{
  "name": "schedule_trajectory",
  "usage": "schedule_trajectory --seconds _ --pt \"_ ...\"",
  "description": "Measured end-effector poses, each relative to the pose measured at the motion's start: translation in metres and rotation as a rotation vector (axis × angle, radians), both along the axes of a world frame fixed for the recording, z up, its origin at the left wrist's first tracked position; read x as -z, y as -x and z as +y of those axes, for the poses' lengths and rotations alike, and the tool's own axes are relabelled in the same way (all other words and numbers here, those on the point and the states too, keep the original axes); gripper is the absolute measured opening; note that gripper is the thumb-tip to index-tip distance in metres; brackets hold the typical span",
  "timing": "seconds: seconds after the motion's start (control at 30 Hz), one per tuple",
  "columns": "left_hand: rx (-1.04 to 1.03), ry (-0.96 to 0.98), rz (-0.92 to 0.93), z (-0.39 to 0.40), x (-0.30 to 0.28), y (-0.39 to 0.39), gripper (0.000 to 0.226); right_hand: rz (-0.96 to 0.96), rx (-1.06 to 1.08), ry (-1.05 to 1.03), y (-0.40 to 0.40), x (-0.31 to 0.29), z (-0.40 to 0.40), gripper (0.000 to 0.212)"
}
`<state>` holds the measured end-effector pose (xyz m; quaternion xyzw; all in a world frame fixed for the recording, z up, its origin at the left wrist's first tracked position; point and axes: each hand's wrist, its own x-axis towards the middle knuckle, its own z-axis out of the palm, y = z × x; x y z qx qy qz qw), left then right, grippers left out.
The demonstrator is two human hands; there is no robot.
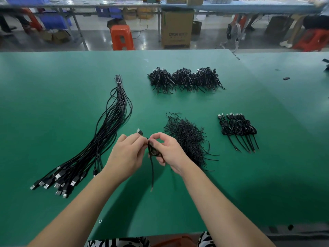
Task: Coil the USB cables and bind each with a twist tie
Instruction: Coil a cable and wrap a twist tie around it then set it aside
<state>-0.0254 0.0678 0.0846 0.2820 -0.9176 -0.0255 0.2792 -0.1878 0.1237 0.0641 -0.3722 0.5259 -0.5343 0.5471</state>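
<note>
**Two hands on one coil, four heaps around them**

We count two hands at the middle of the green desk (53, 86). Our left hand (127, 154) and right hand (169, 152) both pinch one coiled cable (153, 152) between them, just above the desk; its plug (139, 131) sticks up past the left fingers and its bare tail (151, 175) hangs down toward us.

To the left lies one long bundle (106, 132) of uncoiled cables, tied near its far end, plugs fanned out near us; too many to count. Just right of the hands sits one loose heap of ties (188, 138), partly hidden by the right hand. Further right is a row (237, 128) of about six finished coils. At the back, three mounds (185, 79) of bound cables touch side by side.

Beyond the desk we see one orange stool (122, 37) and one carton (177, 27).
</note>
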Motion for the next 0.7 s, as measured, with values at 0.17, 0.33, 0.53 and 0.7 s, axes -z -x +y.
schedule_trajectory --seconds 0.17,0.33,0.53,0.7 --pt "-0.148 -0.534 0.275 -0.001 -0.002 0.002 0.018 -0.081 -0.1 0.07 0.005 -0.003 0.003 0.023" --pt "-0.206 -0.797 0.35 -0.004 -0.004 0.004 0.018 0.101 -0.048 0.107 0.004 -0.005 0.002 0.02" --pt "-0.094 -0.222 0.136 0.008 -0.006 0.007 0.012 0.096 -0.016 0.031 0.002 -0.004 -0.002 0.027" --pt "-0.032 0.016 0.038 0.011 0.0 0.005 0.015 0.095 0.015 -0.03 -0.001 -0.006 -0.004 0.009"
